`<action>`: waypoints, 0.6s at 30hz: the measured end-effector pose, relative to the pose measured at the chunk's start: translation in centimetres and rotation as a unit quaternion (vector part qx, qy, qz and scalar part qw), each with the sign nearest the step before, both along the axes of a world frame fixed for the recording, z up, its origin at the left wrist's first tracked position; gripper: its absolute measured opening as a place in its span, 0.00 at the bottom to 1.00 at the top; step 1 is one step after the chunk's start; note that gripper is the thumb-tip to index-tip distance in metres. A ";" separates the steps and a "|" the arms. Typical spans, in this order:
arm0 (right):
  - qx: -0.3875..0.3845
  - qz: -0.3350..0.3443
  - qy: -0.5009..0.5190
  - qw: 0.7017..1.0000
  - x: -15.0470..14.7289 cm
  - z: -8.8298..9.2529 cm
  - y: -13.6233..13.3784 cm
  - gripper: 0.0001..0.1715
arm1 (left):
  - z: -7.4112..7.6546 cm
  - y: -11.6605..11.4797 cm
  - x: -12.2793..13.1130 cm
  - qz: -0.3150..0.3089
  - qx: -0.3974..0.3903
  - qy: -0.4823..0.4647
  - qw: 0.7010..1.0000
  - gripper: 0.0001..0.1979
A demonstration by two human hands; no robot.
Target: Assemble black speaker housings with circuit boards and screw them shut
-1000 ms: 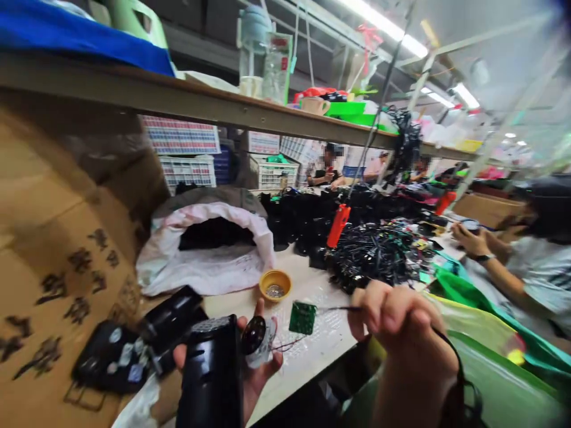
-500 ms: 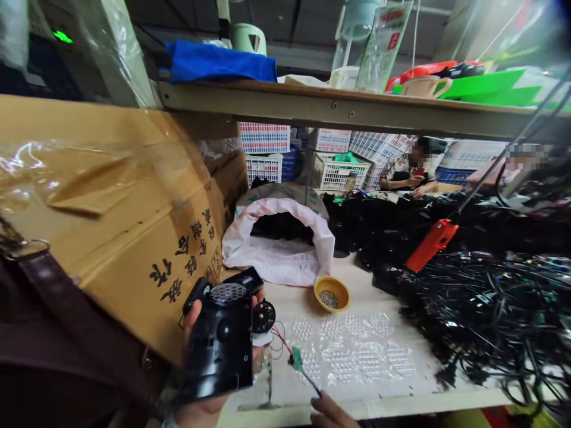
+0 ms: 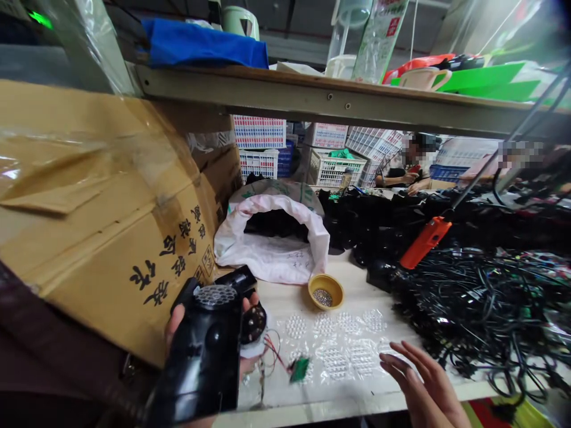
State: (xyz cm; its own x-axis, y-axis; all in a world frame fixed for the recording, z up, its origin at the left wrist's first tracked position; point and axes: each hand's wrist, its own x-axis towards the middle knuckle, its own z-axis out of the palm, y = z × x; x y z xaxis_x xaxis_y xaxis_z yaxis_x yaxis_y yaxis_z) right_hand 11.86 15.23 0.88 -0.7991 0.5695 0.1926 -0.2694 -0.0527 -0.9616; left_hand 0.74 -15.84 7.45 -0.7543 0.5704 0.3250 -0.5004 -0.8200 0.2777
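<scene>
Right hand [image 3: 423,380] free over bubble wrap [image 3: 339,356] to yellow bowl [image 3: 325,291]; black cable heap [image 3: 473,315] blocks right, cardboard box [image 3: 134,220] left.

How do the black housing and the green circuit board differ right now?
The black housing is far larger than the green circuit board. The housing is held up in the left hand; the board lies on the clear plastic sheet. Red wires run between them.

On the counter [image 3: 357,291], a small bowl [image 3: 325,291] stands behind a clear blister sheet [image 3: 334,356], and a circuit board [image 3: 299,369] lies on the sheet's near left part. A tangle of cables [image 3: 468,315] lies to the right, a woven sack [image 3: 272,249] behind the bowl, a cardboard carton [image 3: 120,220] to the left, and a shelf [image 3: 312,95] above.
</scene>
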 end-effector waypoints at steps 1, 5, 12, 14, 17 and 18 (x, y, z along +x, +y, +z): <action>0.036 0.006 0.002 0.999 -0.3 0.5 -0.8 0.18 | 0.2 0.3 0.1 -0.028 -0.001 0.019 0.999 0.43; 0.207 0.195 0.073 0.956 -1.9 3.6 -6.9 0.33 | 0.2 2.0 0.5 -0.100 -0.015 0.068 0.993 0.45; 0.123 0.161 0.092 0.975 -4.5 4.1 -12.5 0.29 | 0.4 3.2 1.6 -0.036 -0.057 -0.010 0.998 0.44; 0.109 0.163 0.082 0.977 -4.5 3.9 -12.2 0.29 | 0.6 3.4 2.1 -0.021 -0.073 -0.028 0.997 0.43; 0.060 0.160 0.043 0.984 -4.0 4.4 -11.4 0.28 | 0.3 3.8 2.3 0.000 -0.054 0.009 0.999 0.42; 0.042 0.144 0.033 0.988 -3.7 4.8 -11.1 0.27 | 0.1 3.8 2.3 0.004 -0.057 0.027 0.998 0.43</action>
